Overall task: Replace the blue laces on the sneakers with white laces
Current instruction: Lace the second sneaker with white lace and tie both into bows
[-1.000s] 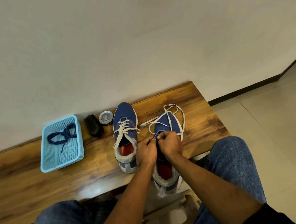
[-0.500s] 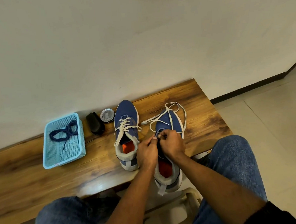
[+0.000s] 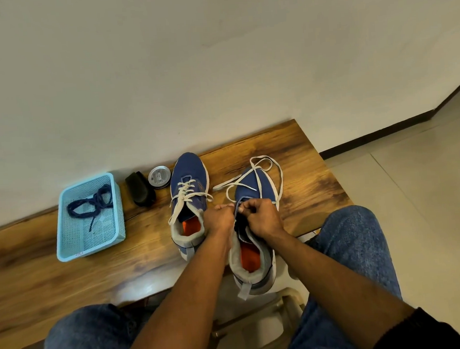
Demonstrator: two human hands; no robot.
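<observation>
Currently, step in hand: threading the white lace through the eyelets of the right sneaker (image 3: 252,254); judged from the layout, the task is past halfway, since the other shoe is already laced white.
Landmark: the right sneaker, its heel hanging over the near edge of the desk (image 3: 68,289), toe toward the wall.
Left hand (image 3: 219,219): at the sneaker's left eyelet row, just above the tongue opening; its grip is curled tight, fingertips pinched on what looks like the lace or the eyelet edge, though which one cannot be told.
Right hand (image 3: 261,216): at the sneaker's right eyelet row, touching the left hand's knuckles; its grip is closed, thumb and fingers pinching the white lace (image 3: 261,172).
Lace relative to the grip: it runs from the pinch away over the sneaker's toe, loose loops lying beyond and to both sides of the toe.
Next move, as a judgement: calls for a fine pinch near the lace tip, aimed at the next eyelet, with slack pulled through evenly.
Left sneaker (image 3: 188,204): just left of the landmark, white-laced.
Blue laces (image 3: 90,204): far left of the landmark, heaped in the light-blue basket (image 3: 65,251).
</observation>
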